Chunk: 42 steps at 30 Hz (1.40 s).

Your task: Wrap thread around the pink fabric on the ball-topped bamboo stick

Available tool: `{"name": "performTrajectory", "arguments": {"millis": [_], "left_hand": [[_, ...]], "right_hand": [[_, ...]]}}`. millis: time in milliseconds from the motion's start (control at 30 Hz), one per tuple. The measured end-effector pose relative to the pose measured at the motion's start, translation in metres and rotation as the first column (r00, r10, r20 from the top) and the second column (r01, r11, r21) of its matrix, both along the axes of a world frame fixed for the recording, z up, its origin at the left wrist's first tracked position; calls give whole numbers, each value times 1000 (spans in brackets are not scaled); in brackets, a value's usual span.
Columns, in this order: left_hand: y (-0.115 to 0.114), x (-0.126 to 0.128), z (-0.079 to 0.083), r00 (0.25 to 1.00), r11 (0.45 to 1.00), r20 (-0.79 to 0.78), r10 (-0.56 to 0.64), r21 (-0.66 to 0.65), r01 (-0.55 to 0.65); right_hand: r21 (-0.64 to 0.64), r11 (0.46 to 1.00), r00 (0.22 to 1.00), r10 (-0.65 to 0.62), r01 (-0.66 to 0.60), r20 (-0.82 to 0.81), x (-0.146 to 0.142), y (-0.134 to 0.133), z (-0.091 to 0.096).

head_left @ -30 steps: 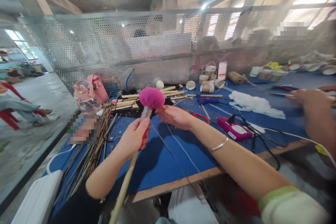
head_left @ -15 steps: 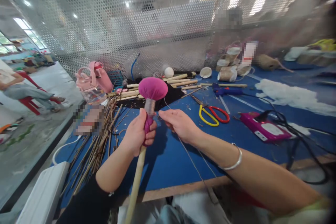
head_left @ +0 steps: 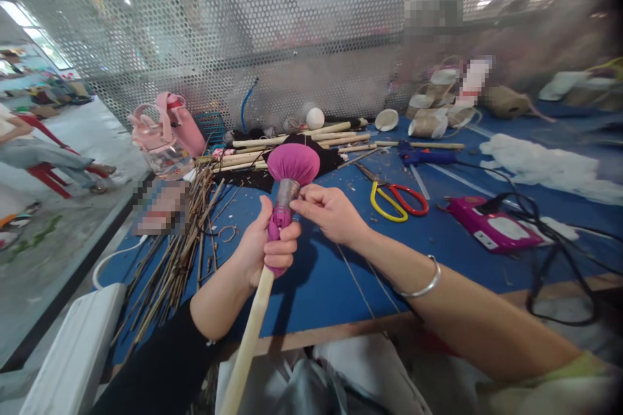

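Observation:
My left hand (head_left: 270, 243) is closed around a pale wooden stick (head_left: 247, 345) just below its padded head, a ball wrapped in magenta cloth (head_left: 293, 164). The cloth's neck (head_left: 286, 195) is bound with pale thread. My right hand (head_left: 327, 211) pinches a thin thread (head_left: 361, 285) right at that neck, fingers pressed together; the thread trails down toward the table's front edge. A silver bangle (head_left: 419, 282) sits on my right wrist.
On the blue table (head_left: 316, 279) lie yellow-and-red scissors (head_left: 395, 198), a blue glue gun (head_left: 423, 156), a pink device with black cables (head_left: 487, 230), white stuffing (head_left: 540, 165), bamboo sticks (head_left: 292, 142), thin twigs (head_left: 180, 253) and a pink bag (head_left: 168, 133). Perforated metal screen behind. A seated person (head_left: 34, 152) at left.
The camera has tilted downward. My right hand came in from beyond the ball to pinch the thread at the neck. My left hand has slid slightly lower on the stick.

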State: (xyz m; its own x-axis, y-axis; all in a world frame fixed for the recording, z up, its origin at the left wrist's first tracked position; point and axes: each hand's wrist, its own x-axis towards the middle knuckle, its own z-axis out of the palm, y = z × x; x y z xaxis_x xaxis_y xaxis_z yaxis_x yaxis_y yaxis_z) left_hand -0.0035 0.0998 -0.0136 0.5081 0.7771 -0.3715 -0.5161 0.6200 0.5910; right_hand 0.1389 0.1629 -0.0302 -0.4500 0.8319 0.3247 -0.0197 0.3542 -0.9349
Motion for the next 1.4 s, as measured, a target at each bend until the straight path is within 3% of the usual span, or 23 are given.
{"name": "performTrajectory", "arguments": {"millis": [67, 167, 233, 300, 367, 433, 500, 567, 833, 967, 1133, 1233, 1333, 1400], "left_hand": [[2, -1, -5, 999, 999, 22, -47, 17, 46], [4, -1, -10, 990, 985, 28, -136, 111, 132], [5, 1, -11, 989, 971, -51, -142, 187, 149], [5, 5, -11, 977, 958, -214, 1, 281, 61], [4, 9, -12, 876, 912, -418, 242, 406, -58], [2, 13, -14, 679, 842, -587, 442, 533, -87], [-2, 15, -16, 513, 798, -678, 526, 602, -23], [-5, 15, -19, 464, 785, -698, 545, 619, 8], [-10, 19, -7, 627, 891, -653, 424, 425, -160], [-12, 21, 1, 748, 890, -530, 400, 420, -178], [-17, 20, 5, 844, 906, -407, 349, 378, -193], [-19, 16, 6, 921, 937, -313, 234, 324, -128], [-18, 8, 3, 984, 963, -178, 13, 269, 35], [-15, 3, -1, 986, 964, -82, -142, 213, 157]], "right_hand": [[-142, 983, 993, 106, -112, -52, 0, 0, -4], [-374, 881, 947, 210, -291, -242, -1, -3, -4], [-393, 874, 930, 155, -286, -333, -2, -6, -1], [-363, 913, 941, 61, -187, -332, -2, -7, 1], [-331, 941, 961, -29, -67, -276, -2, -5, 0], [-310, 950, 972, -94, 24, -213, -3, -2, -3], [-287, 955, 979, -124, 73, -162, -3, 1, -7], [-242, 964, 983, -139, 108, -117, -4, 3, -9], [-92, 994, 998, -54, 53, -9, -3, -3, 0], [-198, 978, 991, 48, -73, -128, -1, -9, 2], [-300, 938, 968, 108, -175, -227, -1, -3, -2], [-345, 907, 958, 165, -241, -234, 1, 1, -1], [-407, 848, 935, 257, -340, -244, 5, 1, 2], [-432, 820, 924, 293, -375, -245, 6, 0, 3]]}}
